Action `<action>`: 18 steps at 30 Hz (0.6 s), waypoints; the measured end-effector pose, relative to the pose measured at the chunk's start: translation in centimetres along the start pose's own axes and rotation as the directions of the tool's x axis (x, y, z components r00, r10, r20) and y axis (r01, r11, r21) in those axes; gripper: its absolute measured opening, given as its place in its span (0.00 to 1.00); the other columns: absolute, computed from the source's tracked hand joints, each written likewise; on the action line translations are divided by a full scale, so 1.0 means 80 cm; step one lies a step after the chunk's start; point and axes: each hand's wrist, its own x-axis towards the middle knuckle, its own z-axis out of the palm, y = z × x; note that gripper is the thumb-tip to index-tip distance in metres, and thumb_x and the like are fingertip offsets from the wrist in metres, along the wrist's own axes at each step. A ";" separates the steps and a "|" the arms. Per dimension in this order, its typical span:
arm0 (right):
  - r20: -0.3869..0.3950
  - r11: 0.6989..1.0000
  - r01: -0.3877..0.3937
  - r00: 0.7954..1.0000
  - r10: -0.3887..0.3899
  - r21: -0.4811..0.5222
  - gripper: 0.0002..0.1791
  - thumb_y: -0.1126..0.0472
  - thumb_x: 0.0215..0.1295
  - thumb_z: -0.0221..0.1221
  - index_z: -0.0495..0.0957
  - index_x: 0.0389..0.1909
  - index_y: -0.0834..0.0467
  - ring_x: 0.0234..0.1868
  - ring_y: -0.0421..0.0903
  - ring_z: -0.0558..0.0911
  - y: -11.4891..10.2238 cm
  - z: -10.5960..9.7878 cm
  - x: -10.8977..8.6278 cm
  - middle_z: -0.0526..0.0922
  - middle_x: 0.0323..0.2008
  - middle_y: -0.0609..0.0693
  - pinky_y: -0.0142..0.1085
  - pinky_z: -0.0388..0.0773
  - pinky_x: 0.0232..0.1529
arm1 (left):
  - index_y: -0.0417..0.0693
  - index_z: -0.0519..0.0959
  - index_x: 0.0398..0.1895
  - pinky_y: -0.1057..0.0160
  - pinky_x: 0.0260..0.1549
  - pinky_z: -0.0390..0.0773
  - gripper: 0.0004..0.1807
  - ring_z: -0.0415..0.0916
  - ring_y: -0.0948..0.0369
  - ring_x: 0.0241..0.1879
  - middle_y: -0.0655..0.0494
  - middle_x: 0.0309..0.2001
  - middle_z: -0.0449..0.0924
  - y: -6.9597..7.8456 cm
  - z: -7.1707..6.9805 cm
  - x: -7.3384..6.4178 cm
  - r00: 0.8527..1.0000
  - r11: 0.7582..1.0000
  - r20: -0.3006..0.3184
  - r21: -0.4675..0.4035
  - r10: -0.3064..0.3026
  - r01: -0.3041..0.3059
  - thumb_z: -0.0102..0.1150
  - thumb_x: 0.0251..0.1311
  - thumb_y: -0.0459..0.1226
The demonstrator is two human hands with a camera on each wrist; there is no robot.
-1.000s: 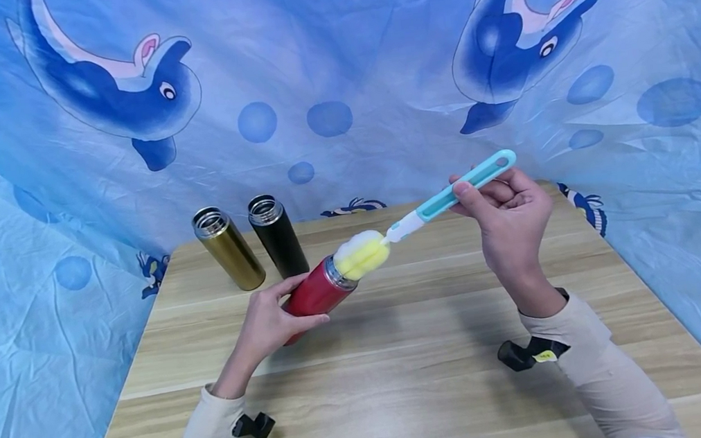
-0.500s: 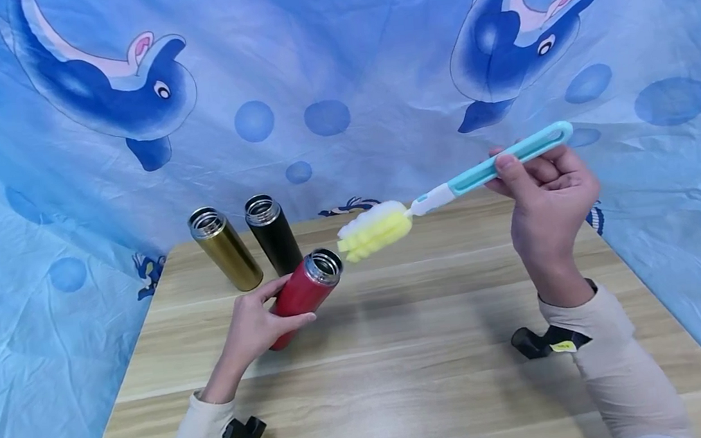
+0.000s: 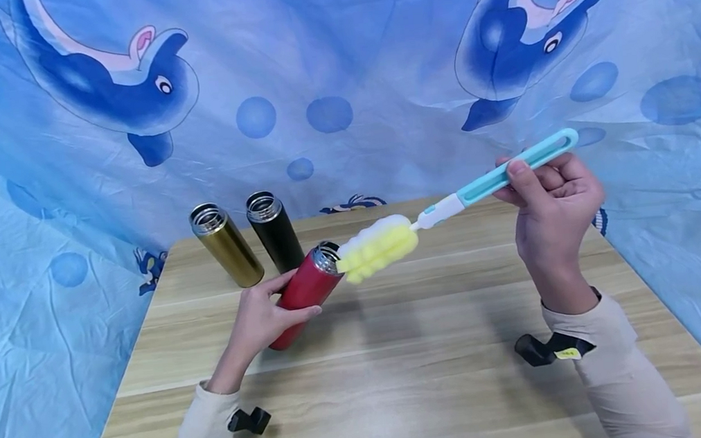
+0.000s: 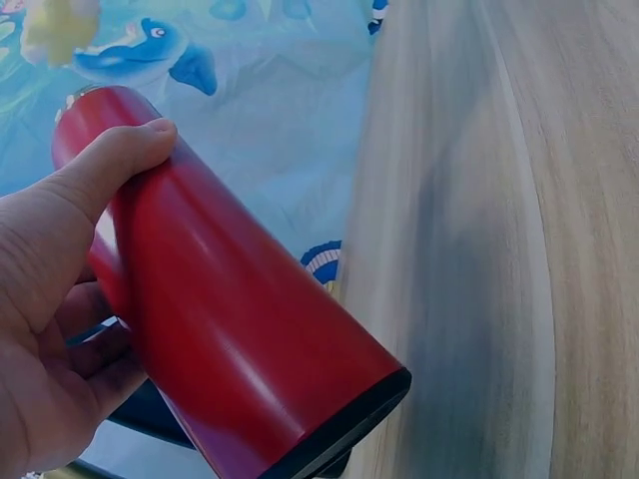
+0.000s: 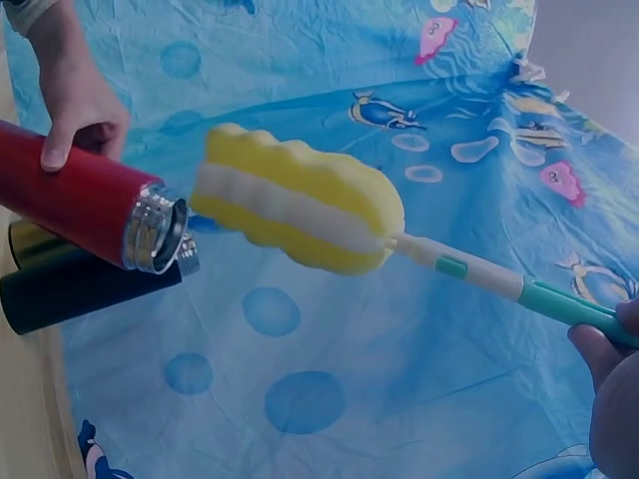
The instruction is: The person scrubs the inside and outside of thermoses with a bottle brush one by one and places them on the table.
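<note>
My left hand [image 3: 266, 315] grips a red thermos bottle [image 3: 304, 291] around its middle. The bottle is lidless and tilted, its steel mouth pointing up and to the right. In the left wrist view the thumb lies along the red body [image 4: 230, 289], and the dark base faces the tabletop. My right hand [image 3: 556, 204] pinches the turquoise handle of a bottle brush [image 3: 488, 182] between thumb and fingers. Its yellow and white sponge head [image 5: 300, 205] is outside the bottle, the tip right by the mouth in the right wrist view.
A gold bottle [image 3: 231, 250] and a black bottle [image 3: 278, 234], both lidless, stand at the back left of the wooden table [image 3: 391, 396]. The black one is just behind the red bottle. A blue dolphin-print sheet [image 3: 386, 56] hangs behind and at both sides.
The brush head has come out of the red bottle's mouth as my right hand moved right. Since half a second ago the brush has dipped slightly; the left hand keeps its grip.
</note>
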 end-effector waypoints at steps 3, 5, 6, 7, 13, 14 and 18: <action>0.021 1.000 -0.018 1.000 0.018 0.008 0.10 0.85 0.55 0.63 0.73 0.37 0.82 0.30 0.58 0.89 0.000 -0.001 -0.003 0.85 0.28 0.71 0.39 0.86 0.27 | 0.49 0.77 0.68 0.50 0.38 0.87 0.46 0.82 0.48 0.49 0.47 0.55 0.84 0.003 0.001 0.001 1.000 1.000 0.000 0.016 0.006 -0.006 0.82 0.44 0.54; 0.036 0.999 -0.034 0.999 0.034 0.002 0.09 0.85 0.56 0.62 0.74 0.37 0.83 0.30 0.58 0.89 0.002 -0.002 -0.006 0.85 0.29 0.71 0.39 0.86 0.27 | 0.49 0.78 0.67 0.51 0.38 0.87 0.45 0.82 0.48 0.49 0.47 0.55 0.85 0.004 0.001 0.002 1.000 0.999 -0.005 0.027 0.017 -0.017 0.83 0.43 0.53; 0.042 0.999 -0.043 0.998 0.043 0.000 0.09 0.85 0.56 0.62 0.74 0.37 0.83 0.31 0.58 0.89 0.003 -0.002 -0.008 0.86 0.29 0.71 0.39 0.86 0.27 | 0.49 0.78 0.67 0.51 0.37 0.87 0.45 0.82 0.48 0.49 0.47 0.54 0.85 0.005 0.002 0.002 1.000 0.999 -0.006 0.032 0.025 -0.025 0.83 0.43 0.52; 0.049 0.999 -0.051 0.997 0.051 -0.005 0.09 0.85 0.57 0.62 0.74 0.37 0.82 0.31 0.58 0.89 0.004 -0.002 -0.010 0.86 0.29 0.71 0.39 0.86 0.27 | 0.49 0.78 0.67 0.51 0.37 0.87 0.45 0.82 0.48 0.49 0.47 0.54 0.85 0.006 0.002 0.003 0.999 0.999 -0.007 0.036 0.032 -0.032 0.83 0.43 0.52; 0.103 0.994 -0.086 0.990 0.093 -0.062 0.08 0.83 0.59 0.63 0.76 0.39 0.80 0.34 0.56 0.90 0.014 -0.003 -0.021 0.87 0.31 0.68 0.38 0.86 0.30 | 0.50 0.79 0.66 0.51 0.37 0.87 0.43 0.81 0.47 0.49 0.46 0.55 0.85 0.010 0.004 0.005 0.998 0.996 -0.014 0.055 0.067 -0.066 0.84 0.42 0.50; 0.112 0.993 -0.090 0.989 0.098 -0.070 0.09 0.83 0.59 0.63 0.76 0.39 0.80 0.34 0.55 0.90 0.015 -0.003 -0.023 0.87 0.31 0.68 0.38 0.86 0.31 | 0.50 0.80 0.65 0.51 0.37 0.87 0.43 0.80 0.47 0.49 0.46 0.55 0.84 0.011 0.005 0.006 0.997 0.996 -0.015 0.059 0.071 -0.070 0.84 0.42 0.50; 0.142 0.991 -0.099 0.984 0.111 -0.090 0.09 0.82 0.59 0.63 0.76 0.40 0.79 0.35 0.54 0.90 0.020 -0.002 -0.027 0.87 0.32 0.67 0.38 0.86 0.33 | 0.50 0.80 0.65 0.52 0.37 0.87 0.43 0.80 0.47 0.49 0.46 0.56 0.84 0.010 0.007 0.007 0.997 0.995 -0.010 0.065 0.081 -0.080 0.84 0.42 0.51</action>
